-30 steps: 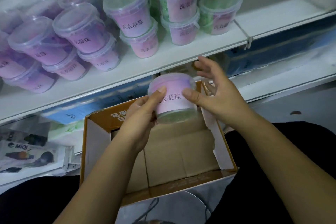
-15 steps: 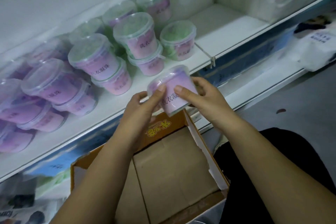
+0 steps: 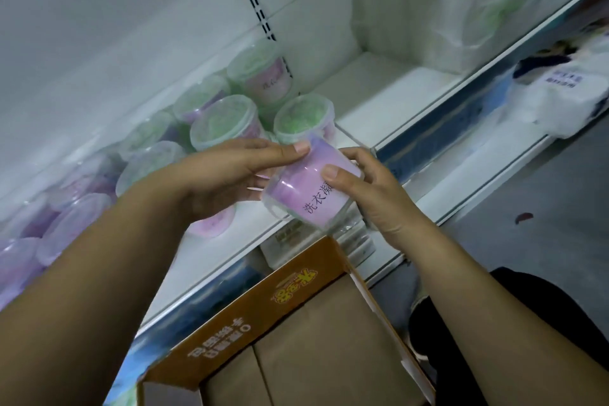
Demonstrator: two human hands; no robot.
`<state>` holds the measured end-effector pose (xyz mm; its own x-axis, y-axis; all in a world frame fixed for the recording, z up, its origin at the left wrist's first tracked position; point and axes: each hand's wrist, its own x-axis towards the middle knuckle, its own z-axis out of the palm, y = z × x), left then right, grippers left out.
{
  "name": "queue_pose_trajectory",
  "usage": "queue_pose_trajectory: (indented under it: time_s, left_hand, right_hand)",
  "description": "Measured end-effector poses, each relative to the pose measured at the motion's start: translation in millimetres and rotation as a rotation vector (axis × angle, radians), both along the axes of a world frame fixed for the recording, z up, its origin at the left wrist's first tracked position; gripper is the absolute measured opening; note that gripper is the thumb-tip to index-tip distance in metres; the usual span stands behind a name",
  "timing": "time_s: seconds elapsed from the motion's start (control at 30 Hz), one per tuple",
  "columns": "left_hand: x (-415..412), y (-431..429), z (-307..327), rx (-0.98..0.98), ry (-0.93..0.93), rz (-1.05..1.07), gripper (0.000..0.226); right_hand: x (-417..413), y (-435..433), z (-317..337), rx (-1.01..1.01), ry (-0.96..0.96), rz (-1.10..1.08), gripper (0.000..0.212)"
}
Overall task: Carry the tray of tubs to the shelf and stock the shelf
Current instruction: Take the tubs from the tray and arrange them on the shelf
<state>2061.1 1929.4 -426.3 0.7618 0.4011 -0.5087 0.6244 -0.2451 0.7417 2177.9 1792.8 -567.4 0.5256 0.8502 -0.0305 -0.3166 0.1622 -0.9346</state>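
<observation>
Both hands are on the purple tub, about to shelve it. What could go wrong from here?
The purple tub is tilted and only pinched between the left hand and right hand, so it might slip down toward the cardboard box. The stacked tubs stand close behind the hands, and a careless push could topple them.

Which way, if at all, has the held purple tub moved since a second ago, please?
Yes: the purple tub has gone up and forward, from over the cardboard box to the shelf edge.

Two hands (image 3: 224,175) (image 3: 379,199), one held tub (image 3: 298,194), one tray (image 3: 263,316).
</observation>
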Motion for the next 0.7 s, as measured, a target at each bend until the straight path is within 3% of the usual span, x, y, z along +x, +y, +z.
queue_pose_trajectory:
  time_s: [0.17, 0.33, 0.47, 0.6, 0.7]
  left_hand:
    - [28.0, 4.7, 7.5, 0.167, -0.03, 0.022, 0.062]
    - [55.1, 24.3, 22.8, 0.363, -0.06, 0.074, 0.096]
    - [80.4, 40.1, 37.6, 0.442, -0.112, 0.126, 0.116]
    - [101.3, 49.9, 38.7, 0.539, -0.107, 0.167, 0.118]
    - [112.9, 53.3, 29.0, 0.557, -0.12, 0.207, 0.111]
  right_hand:
    - [14.5, 9.5, 5.9, 0.1, 0.063, -0.113, 0.056]
    - [28.8, 6.5, 10.0, 0.018, 0.032, -0.292, 0.048]
    - [44.1, 8.2, 1.4, -0.242, -0.166, -0.335, 0.04]
    - [51.5, 11.7, -15.9, -0.441, -0.51, -0.305, 0.051]
    - [50.3, 16.7, -25.5, -0.539, -0.641, -0.191, 0.059]
